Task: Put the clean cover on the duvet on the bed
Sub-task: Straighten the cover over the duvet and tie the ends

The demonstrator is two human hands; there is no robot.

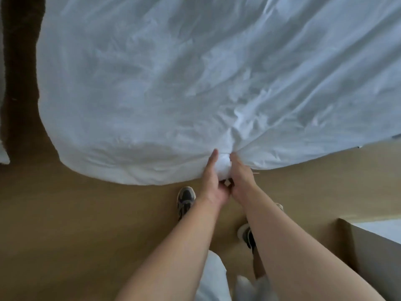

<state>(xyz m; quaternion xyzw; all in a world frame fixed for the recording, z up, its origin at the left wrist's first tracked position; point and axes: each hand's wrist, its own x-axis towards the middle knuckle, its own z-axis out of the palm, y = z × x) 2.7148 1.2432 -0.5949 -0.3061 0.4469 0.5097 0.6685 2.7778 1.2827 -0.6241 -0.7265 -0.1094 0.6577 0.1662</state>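
Note:
A white duvet cover (173, 83) lies spread and wrinkled over the bed, filling the upper part of the head view, its near edge hanging toward the floor. At that edge a bunched knot of white fabric (224, 167) is gathered between both hands. My left hand (213, 183) grips the bunch from the left, its index finger lying straight along the cloth and the other fingers curled under. My right hand (239, 177) grips it from the right with curled fingers. Folds radiate from the bunch up into the cover. Whether the duvet is inside cannot be told.
Tan floor (86, 213) runs along the bed's near side, where my two shoes (185, 199) stand. A light-coloured piece of furniture (368, 246) stands at the lower right. A dark strip (21, 72) runs along the bed's left side.

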